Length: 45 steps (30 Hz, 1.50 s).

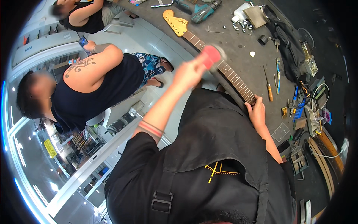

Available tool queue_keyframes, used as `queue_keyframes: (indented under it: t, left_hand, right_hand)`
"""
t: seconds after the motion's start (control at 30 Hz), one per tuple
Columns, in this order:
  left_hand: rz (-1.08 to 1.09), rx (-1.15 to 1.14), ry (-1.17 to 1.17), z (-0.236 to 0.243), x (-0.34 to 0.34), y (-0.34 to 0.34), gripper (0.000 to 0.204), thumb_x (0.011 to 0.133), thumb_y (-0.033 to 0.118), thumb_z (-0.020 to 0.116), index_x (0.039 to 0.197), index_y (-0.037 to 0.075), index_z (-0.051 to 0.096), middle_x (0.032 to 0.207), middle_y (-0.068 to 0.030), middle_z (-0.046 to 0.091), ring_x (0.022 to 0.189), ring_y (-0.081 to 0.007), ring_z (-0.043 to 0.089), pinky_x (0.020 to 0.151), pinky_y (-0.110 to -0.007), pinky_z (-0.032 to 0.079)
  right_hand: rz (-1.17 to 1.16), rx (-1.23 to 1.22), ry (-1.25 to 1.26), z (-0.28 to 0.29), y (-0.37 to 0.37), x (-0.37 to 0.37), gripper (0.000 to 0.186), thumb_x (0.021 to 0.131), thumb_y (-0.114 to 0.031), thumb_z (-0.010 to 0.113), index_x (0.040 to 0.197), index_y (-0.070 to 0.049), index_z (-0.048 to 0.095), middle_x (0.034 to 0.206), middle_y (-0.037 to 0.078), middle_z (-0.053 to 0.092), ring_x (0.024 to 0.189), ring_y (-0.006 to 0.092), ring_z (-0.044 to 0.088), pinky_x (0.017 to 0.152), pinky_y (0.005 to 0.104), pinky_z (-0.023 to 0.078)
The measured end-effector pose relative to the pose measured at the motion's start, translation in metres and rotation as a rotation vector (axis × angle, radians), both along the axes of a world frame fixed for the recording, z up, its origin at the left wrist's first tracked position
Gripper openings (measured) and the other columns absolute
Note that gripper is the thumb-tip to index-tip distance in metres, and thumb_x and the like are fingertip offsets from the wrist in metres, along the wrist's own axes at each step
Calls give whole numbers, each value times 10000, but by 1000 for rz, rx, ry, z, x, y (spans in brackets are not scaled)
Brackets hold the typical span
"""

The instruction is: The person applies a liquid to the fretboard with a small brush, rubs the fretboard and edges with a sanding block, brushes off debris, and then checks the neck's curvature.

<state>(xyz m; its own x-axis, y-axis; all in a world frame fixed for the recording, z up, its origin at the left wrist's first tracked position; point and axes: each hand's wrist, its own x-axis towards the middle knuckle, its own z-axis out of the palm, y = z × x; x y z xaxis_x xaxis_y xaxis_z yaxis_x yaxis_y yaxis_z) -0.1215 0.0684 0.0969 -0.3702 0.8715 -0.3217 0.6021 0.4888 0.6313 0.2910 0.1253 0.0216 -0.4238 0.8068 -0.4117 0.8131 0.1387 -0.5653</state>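
Note:
A guitar neck with a dark fretboard and a pale wooden headstock lies slantwise along the near edge of the grey bench. My left hand is closed around a red object with a round greyish end, blurred by motion. It is over the middle of the fretboard; whether it touches the frets I cannot tell. At the heel end of the neck, my right hand grips the wood between thumb and fingers. No body is attached to the neck.
On the grey bench lie a cordless drill, a pale pick, a wooden-handled awl and a metal block beside small hardware. A black strap lies behind. Two people sit at left, the nearer one holding a phone.

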Motion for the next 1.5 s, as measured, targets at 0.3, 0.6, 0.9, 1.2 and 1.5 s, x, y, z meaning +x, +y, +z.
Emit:
queue_keyframes:
  t: [0.3,0.6,0.9,1.2,1.5]
  left_hand:
    - [404,-30,113,-4,-64,23,560,1078,392,707,1632,352,635,1276,-247,805,1234,-448,760,1066,-503,611]
    - [364,6,147,-3,-102,33,538,1089,360,700,1615,251,665,1398,-235,773,1288,-403,763,1071,-469,598]
    - [142,130,22,-28,56,-36,538,1092,343,684,1627,301,644,1004,-298,792,946,-504,785,824,-573,628]
    - [-186,103,113,-13,10,3,467,1054,389,706,1520,390,726,1070,-200,834,941,-444,807,841,-551,657]
    - [-92,0,381,-14,-33,4,519,1091,376,682,1605,305,670,971,-255,820,913,-473,808,817,-600,632]
  right_hand:
    - [-6,20,30,-4,-1,0,666,956,-206,907,1460,0,524,1046,166,755,1011,369,731,1012,491,521]
    - [18,92,3,5,-4,-4,655,964,-196,897,1467,6,530,1092,174,758,1044,364,739,1024,489,518]
    - [19,126,16,-2,-8,0,666,963,-210,898,1469,16,528,1146,201,750,1086,370,740,1050,501,514]
    - [-36,110,5,-6,-13,-2,692,953,-229,907,1494,-22,527,1288,239,742,1217,404,722,1082,516,517]
    - [-175,301,62,-20,-37,-16,703,958,-222,895,1521,-44,513,1390,246,709,1271,433,711,1105,527,526]
